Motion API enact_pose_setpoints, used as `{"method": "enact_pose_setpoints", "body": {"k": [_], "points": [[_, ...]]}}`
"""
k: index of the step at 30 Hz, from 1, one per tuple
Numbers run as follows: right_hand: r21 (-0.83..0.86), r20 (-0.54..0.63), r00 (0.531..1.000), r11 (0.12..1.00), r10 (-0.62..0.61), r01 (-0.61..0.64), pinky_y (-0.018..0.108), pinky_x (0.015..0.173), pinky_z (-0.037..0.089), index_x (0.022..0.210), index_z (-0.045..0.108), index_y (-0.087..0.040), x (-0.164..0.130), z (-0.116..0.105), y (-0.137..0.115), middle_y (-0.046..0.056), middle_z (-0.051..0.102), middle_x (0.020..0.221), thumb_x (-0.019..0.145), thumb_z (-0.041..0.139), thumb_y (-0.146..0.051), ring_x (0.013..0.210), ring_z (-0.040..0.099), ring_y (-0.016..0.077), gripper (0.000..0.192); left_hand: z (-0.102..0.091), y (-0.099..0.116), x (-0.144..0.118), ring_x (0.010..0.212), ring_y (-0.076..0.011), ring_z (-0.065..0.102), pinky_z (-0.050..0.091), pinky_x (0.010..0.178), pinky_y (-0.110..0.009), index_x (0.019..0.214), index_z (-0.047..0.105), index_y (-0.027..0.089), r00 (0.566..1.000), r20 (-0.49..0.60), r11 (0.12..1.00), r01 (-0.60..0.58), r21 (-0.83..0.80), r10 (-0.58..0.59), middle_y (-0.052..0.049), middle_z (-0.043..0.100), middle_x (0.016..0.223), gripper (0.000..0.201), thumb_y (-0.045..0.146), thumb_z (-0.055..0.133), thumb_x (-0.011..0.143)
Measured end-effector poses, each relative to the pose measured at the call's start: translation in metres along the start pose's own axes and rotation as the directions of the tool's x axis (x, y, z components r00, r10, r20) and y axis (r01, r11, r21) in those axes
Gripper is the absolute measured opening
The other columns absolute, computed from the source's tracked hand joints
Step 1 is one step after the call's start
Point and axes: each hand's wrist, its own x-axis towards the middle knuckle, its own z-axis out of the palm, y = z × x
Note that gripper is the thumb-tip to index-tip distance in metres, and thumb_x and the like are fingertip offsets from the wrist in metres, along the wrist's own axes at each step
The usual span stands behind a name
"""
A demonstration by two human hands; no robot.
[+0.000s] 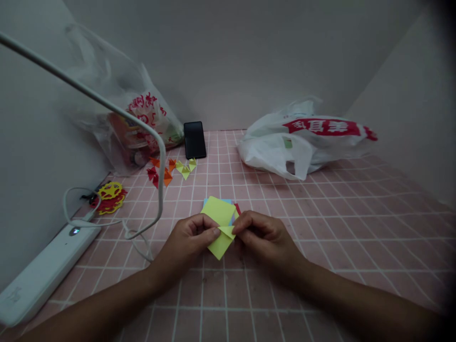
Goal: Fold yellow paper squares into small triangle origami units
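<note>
Both hands pinch a small yellow-green folded paper square point(221, 241) just above the pink grid-patterned desk point(320, 228), near its front-centre. L hand point(188, 242): thumb & fingertips closed on paper's left edge. R hand point(263, 237): fingers curled, nipping the folded corner. Stack of coloured paper sheets point(221, 209) just behind.

Both hands point(228, 237) together, fingertips pinched

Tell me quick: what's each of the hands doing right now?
Left hand: closed, pinching the yellow-green paper.
Right hand: closed, pinching the same paper at its fold.
</note>
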Motion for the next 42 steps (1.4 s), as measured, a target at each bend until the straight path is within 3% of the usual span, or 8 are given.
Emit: {"method": "enact_pose_setpoints", "body": {"k": [5,11,22,25,30,38,42], "points": [[-0.039,0.015,1.000,0.999,-0.014,0.015,0.024,0.048,0.037,0.074,0.062,-0.018,-0.002,-0.001,0.000,-0.002,0.056,0.061,0.077,0.054,-0.014,0.051,0.050,0.0105,0.010,0.001,-0.002,0.001,0.058,-0.0087,0.050,0.038,0.056,-0.020,0.073,0.060,0.015,1.000,0.026,0.996,0.001,-0.092,0.001,0.002,0.060,0.065,0.020,0.031,0.072,0.076],[-0.061,0.004,0.999,0.997,-0.050,0.050,0.024,0.052,0.039,0.073,0.062,-0.018,0.000,-0.002,-0.003,-0.002,0.057,0.063,0.076,0.053,-0.012,0.055,0.050,0.0106,0.011,0.000,-0.002,0.003,0.063,-0.0099,0.054,0.040,0.060,-0.020,0.079,0.063,0.015,0.994,0.080,0.979,0.091,-0.182,-0.077,0.000,0.063,0.071,0.021,0.033,0.074,0.076],[-0.045,0.021,0.999,0.998,-0.049,0.050,0.025,0.054,0.039,0.075,0.061,-0.019,0.000,-0.003,0.002,-0.002,0.057,0.067,0.077,0.052,-0.011,0.058,0.050,0.0111,0.012,0.002,0.005,0.002,0.057,-0.0082,0.049,0.036,0.055,-0.019,0.071,0.064,0.015,0.990,0.062,0.979,0.135,-0.151,-0.127,0.002,0.060,0.063,0.023,0.034,0.076,0.074],[-0.046,0.020,0.999,0.998,-0.035,0.036,0.025,0.055,0.040,0.075,0.061,-0.019,0.000,-0.002,0.002,-0.002,0.057,0.067,0.078,0.053,-0.013,0.059,0.052,0.0114,0.010,0.001,0.004,0.003,0.057,-0.0091,0.050,0.036,0.055,-0.020,0.070,0.063,0.015,0.993,0.046,0.987,0.111,-0.118,-0.107,0.001,0.060,0.063,0.023,0.034,0.076,0.072],[0.130,0.053,0.990,0.982,0.128,-0.134,0.023,0.051,0.042,0.081,0.055,-0.020,0.002,0.002,-0.002,-0.003,0.060,0.060,0.081,0.058,-0.021,0.053,0.054,0.0108,0.002,-0.001,0.004,0.003,0.055,-0.0105,0.050,0.036,0.053,-0.021,0.067,0.059,0.016,0.999,-0.009,0.999,0.033,0.026,-0.032,0.001,0.059,0.062,0.026,0.037,0.072,0.071],[0.270,0.076,0.979,0.941,0.191,-0.204,0.022,0.049,0.045,0.093,0.052,-0.020,0.004,0.002,0.000,-0.003,0.064,0.062,0.086,0.059,-0.033,0.052,0.061,0.0113,0.016,0.000,0.008,0.001,0.054,-0.0094,0.045,0.035,0.052,-0.020,0.063,0.055,0.017,0.987,-0.105,0.970,-0.093,0.225,0.119,0.004,0.052,0.058,0.021,0.031,0.065,0.073],[0.263,0.126,0.966,0.931,0.226,-0.252,0.021,0.050,0.044,0.091,0.055,-0.019,0.004,0.003,0.000,-0.004,0.061,0.059,0.086,0.060,-0.040,0.049,0.057,0.0099,0.022,0.000,0.007,-0.001,0.056,-0.0105,0.046,0.036,0.053,-0.021,0.065,0.055,0.017,0.984,-0.089,0.939,-0.118,0.322,0.154,0.003,0.053,0.060,0.018,0.029,0.063,0.075]]}}
